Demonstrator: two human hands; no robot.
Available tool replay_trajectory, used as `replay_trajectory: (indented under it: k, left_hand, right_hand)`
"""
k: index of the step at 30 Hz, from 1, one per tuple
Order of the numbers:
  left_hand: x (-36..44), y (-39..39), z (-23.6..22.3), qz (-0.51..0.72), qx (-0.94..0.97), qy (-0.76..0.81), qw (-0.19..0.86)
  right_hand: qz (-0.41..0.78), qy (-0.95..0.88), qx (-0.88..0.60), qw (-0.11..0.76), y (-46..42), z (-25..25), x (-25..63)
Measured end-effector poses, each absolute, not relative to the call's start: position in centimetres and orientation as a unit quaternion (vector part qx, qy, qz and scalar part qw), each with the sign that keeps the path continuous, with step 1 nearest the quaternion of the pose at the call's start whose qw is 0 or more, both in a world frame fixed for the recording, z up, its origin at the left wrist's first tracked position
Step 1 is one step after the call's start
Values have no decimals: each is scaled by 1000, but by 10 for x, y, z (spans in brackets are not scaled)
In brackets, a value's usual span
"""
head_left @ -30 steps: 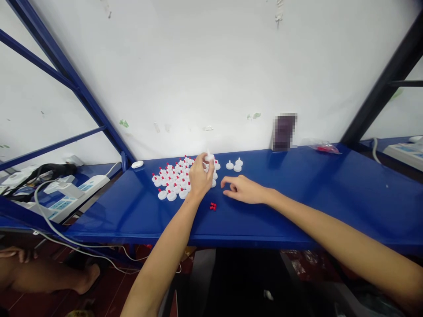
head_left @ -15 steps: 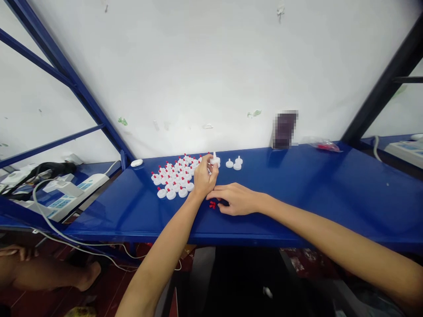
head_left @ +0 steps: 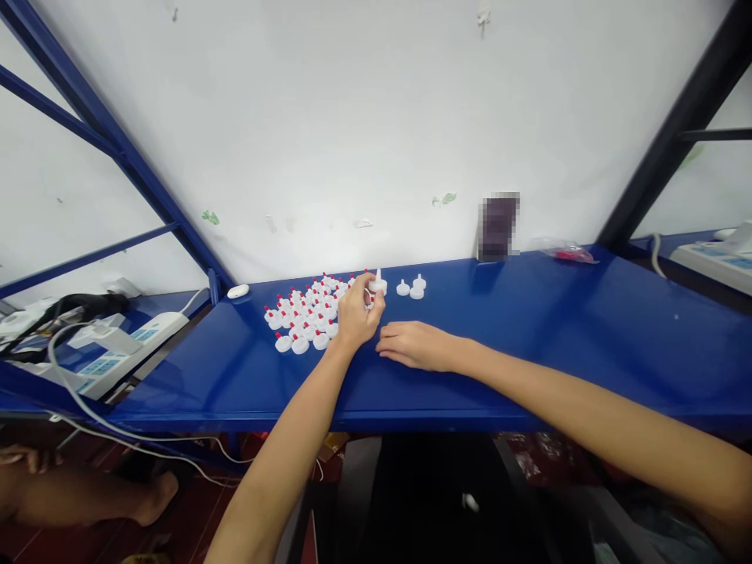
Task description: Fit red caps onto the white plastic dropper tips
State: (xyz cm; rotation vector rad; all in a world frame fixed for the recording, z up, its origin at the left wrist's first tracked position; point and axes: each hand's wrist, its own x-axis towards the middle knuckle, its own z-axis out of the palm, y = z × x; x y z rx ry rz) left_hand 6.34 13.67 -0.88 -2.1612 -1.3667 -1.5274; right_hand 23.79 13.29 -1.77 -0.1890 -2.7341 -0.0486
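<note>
My left hand pinches a white nozzle cap between thumb and fingers, its bare spout pointing up. My right hand rests low over the table just right of the left wrist, palm down. Its fingers are drawn together, and whatever lies in or under them is hidden. Left of my left hand stand many white nozzle caps with red tips, packed in a cluster. Beyond my hands, to the right, are 3 white nozzle caps with no red tips.
The blue table meets a white wall. At the back stand a blurred dark object and a clear bag with red pieces. A small white case lies at the back left. Beside the left frame is a white device. Another person's leg shows below left.
My right hand has closed over the small red pieces, which no longer show. My left hand still holds the white nozzle cap. The whole view has shifted slightly.
</note>
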Motion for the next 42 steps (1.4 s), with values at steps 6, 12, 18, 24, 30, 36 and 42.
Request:
replay_trajectory:
  k: [6,12,18,24,30,36,42]
  left_hand:
    - [67,132,-9,-497,-725,-471,71]
    - [73,130,-10,-473,-757,-446,69]
    - [74,131,-11,-457,-767,-446,63]
    - [78,129,-9,-427,-790,-439,28]
    - [80,126,-8,-395,-806,-441,19]
    - [82,125,-10,-363,-835,-412,26]
    - [82,125,-10,-390,-822,-414,38]
  right_hand:
    - [31,-946,-219,236,179,-25,267]
    - [91,-916,-283,269,190,-27,271]
    - [214,-819,-368,384,195,-18,272]
    - [256,-793,-387,396,201,-17,278]
    - [227,-808,-397,372,199,-17,279]
    - [366,-719,-370,460,196,-12,275]
    - [486,-656,-302,492,180,-2,267]
